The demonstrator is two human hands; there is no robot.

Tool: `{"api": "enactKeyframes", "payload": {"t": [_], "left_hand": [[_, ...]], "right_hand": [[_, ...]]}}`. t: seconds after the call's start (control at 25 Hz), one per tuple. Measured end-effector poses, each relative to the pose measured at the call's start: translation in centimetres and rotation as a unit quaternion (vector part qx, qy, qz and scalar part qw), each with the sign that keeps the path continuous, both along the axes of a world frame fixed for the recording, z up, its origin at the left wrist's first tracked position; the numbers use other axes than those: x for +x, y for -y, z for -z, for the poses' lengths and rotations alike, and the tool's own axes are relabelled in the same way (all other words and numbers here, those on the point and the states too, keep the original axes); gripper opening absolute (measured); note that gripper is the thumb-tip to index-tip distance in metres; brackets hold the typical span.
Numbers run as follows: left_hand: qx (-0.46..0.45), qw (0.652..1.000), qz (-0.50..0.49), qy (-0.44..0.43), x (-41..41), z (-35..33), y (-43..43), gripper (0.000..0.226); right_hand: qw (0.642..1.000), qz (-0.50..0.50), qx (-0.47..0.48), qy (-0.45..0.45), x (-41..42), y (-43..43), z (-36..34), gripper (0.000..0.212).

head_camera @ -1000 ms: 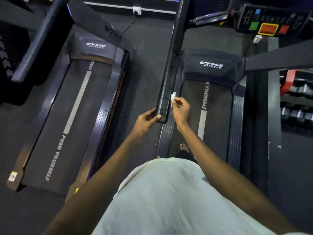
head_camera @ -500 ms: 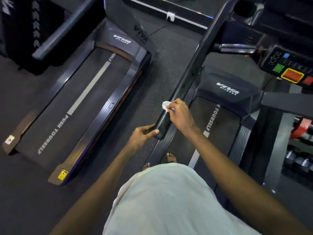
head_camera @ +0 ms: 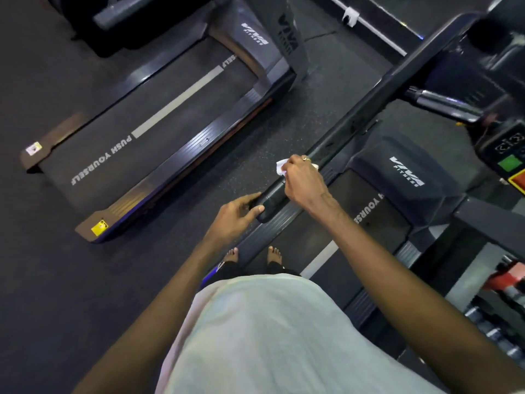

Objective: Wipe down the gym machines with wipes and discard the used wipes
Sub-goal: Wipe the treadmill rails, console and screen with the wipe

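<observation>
A black treadmill handrail (head_camera: 366, 115) runs diagonally from the console at upper right down to its rounded end at centre. My right hand (head_camera: 305, 180) lies over the rail and presses a small white wipe (head_camera: 281, 167) against it; the wipe peeks out at my fingertips. My left hand (head_camera: 237, 213) grips the rail's end, thumb on top and fingers underneath. I stand barefoot, one foot on the floor and one on the belt of this treadmill (head_camera: 377, 211), marked VIVA FITNESS.
A second treadmill (head_camera: 159, 129) lies to the left across a strip of dark rubber floor (head_camera: 247, 166). The console with green and red buttons (head_camera: 511, 166) sits at the right edge. Dumbbells (head_camera: 500, 331) are racked at lower right.
My right hand has slid the wipe further up the handrail, away from its end. My left hand has kept hold of the rail's end. The view has tilted to the right.
</observation>
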State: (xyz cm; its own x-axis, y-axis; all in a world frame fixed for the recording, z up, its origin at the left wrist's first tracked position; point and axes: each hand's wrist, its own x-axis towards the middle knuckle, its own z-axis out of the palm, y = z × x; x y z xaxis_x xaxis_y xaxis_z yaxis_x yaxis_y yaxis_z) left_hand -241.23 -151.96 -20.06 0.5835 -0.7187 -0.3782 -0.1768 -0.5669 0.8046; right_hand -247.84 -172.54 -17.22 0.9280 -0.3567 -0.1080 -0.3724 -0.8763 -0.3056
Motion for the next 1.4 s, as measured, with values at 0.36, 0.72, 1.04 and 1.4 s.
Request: {"api": "enactKeyframes", "payload": {"t": [0.36,0.72,1.04,1.4], "left_hand": [[-0.063,0.997,0.038,0.039,0.7,1.8,-0.9,0.060],[-0.005,0.986,0.086,-0.144,3.9,3.3,-0.2,0.079],[0.048,0.976,0.138,-0.163,5.1,3.7,-0.1,0.108],[0.044,0.969,0.164,-0.179,5.8,3.5,0.2,0.095]], "right_hand": [[0.980,-0.071,-0.055,-0.177,2.7,1.1,-1.1,0.029],[0.921,-0.058,-0.046,-0.382,7.6,0.9,-2.0,0.029],[0.887,-0.077,-0.033,-0.453,9.6,0.0,-0.9,0.034],[0.890,-0.023,-0.061,-0.450,9.4,-2.2,-1.3,0.033]]}}
